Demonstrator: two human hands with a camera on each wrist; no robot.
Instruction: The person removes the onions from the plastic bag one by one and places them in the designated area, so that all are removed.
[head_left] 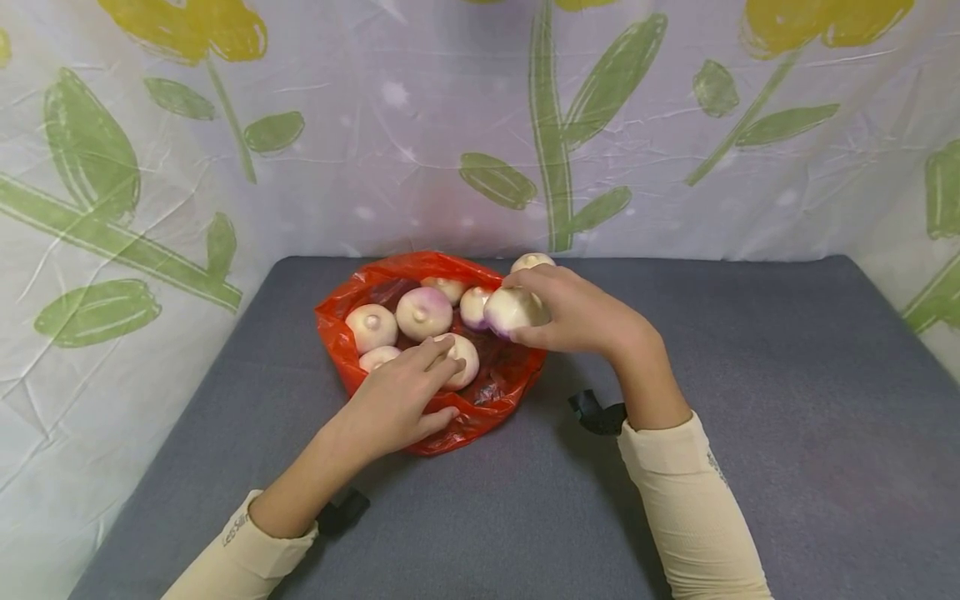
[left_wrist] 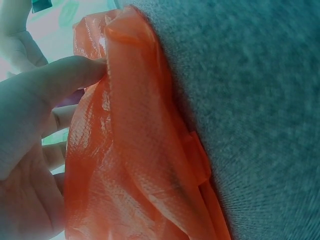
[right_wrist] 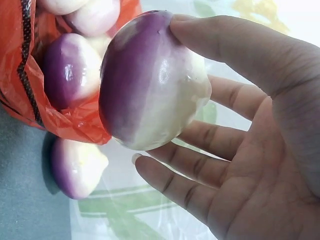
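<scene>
The right hand (head_left: 573,312) holds a turnip (head_left: 513,311) between its thumb and fingers, the fingers spread behind it and the palm facing it. The left hand (head_left: 405,392) lies loosely spread over the near left side of a red plastic bag (head_left: 517,398), its fingers resting on another turnip (head_left: 467,364) inside and its thumb touching the rim.

The held turnip is over the bag's right rim. Its small nub points toward the right palm, while its purple side faces away, down and toward the bag. It is squat, wider across than from nub to purple end. Six turnips show inside the bag, most with their pale nubs upward; one more (head_left: 532,260) stands on the table just beyond the held one, outside the bag, nub up.

The turnips are smooth and glossy, cream-white shading to purple. The bag is thin, shiny and crinkled, its mouth spread into a rough oval. Beneath it, the table (head_left: 750,400) has a dark grey, finely woven surface. Behind hangs a creased pale sheet (head_left: 390,167) printed with green leaves and yellow flowers. Both forearms wear cream sleeves (head_left: 686,500).
</scene>
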